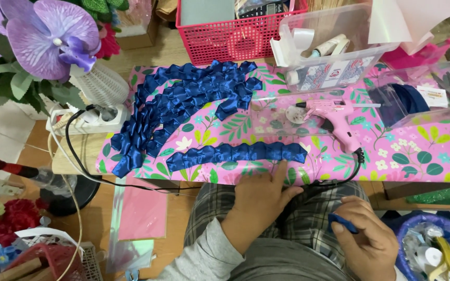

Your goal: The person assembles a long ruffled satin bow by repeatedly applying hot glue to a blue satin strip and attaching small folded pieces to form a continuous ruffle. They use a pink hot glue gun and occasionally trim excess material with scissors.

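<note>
My left hand [259, 200] rests at the near edge of the pink floral table [417, 156], one finger touching the table just below a strip of folded blue ribbon [235, 154]. My right hand [368, 237] sits over my lap, fingers closed on a small blue ribbon piece [342, 222]. A large heap of folded blue ribbon strips [183, 106] lies on the table's left half. A pink glue gun [334, 117] lies to the right, its black cord [358, 161] running down off the table edge.
A red mesh basket [225, 39] and a clear plastic box of supplies [329, 57] stand at the back. A white power strip [87, 119] and purple artificial flowers [42, 36] are at left. A blue bag of scraps [433, 250] sits low right.
</note>
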